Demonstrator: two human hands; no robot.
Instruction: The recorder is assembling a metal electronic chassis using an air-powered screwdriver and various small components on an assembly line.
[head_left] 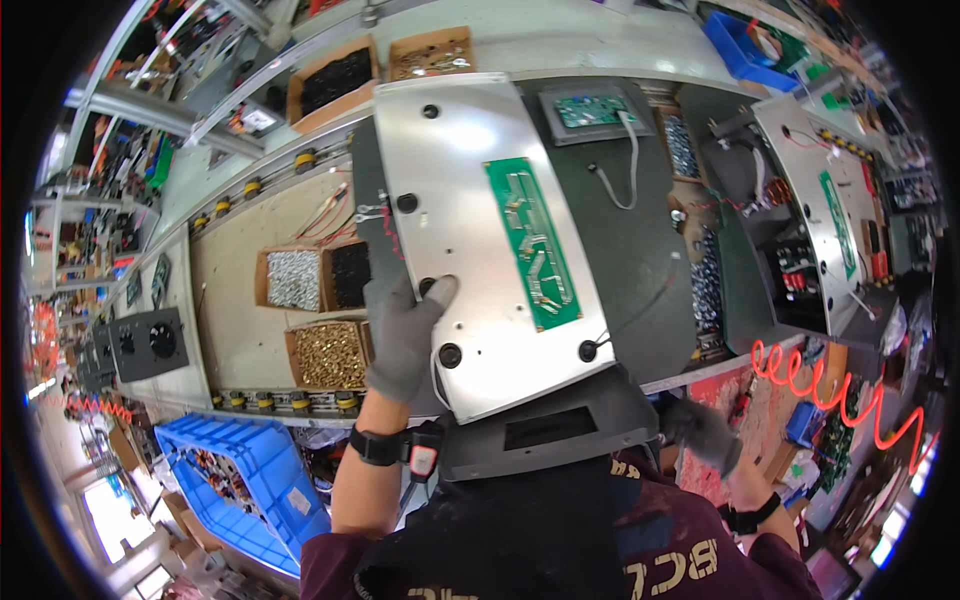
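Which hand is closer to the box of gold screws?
Left. The left hand, in a grey glove, rests on the metal panel right beside the box of gold screws. The right hand is far off, below the panel's other side.

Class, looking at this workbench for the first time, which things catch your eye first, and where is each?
A large shiny metal panel fills the centre, with a long green circuit board on it. The grey-gloved left hand presses on its lower left edge. A bright red coiled cable glows at lower right.
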